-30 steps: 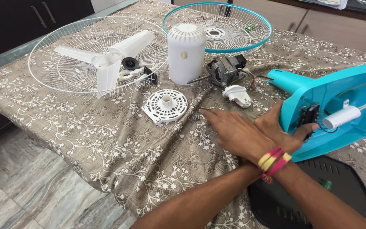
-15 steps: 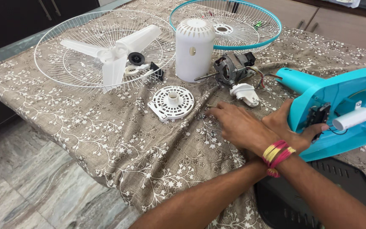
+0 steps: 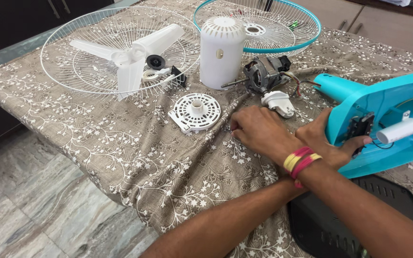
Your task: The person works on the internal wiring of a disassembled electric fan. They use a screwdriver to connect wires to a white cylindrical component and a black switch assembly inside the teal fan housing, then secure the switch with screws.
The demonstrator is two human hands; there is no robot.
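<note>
**Hands hold position over dismantled fan**

Nothing has moved in the head view. The left hand (image 3: pixel 333 145) stays clamped on the teal fan base (image 3: pixel 388 119) at the worktop's (image 3: pixel 120 157) right. The right hand (image 3: pixel 259 134) lies flat and empty near the motor (image 3: pixel 264 74). Apparently feeling for a small part, which calls for a fingertip pinch next.

Bare cloth lies open left of the slotted white disc (image 3: pixel 195 112), while motor (image 3: pixel 263 74), white cylinder (image 3: pixel 222 51) and perhaps loose wires crowd behind.

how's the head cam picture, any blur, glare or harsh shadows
Head view: sharp throughout, soft even light; the white cylindrical plastic cover looks bright but keeps its detail; only faint shadows under the white wire fan guard; crossed hands unblurred, the right hand included.
</note>
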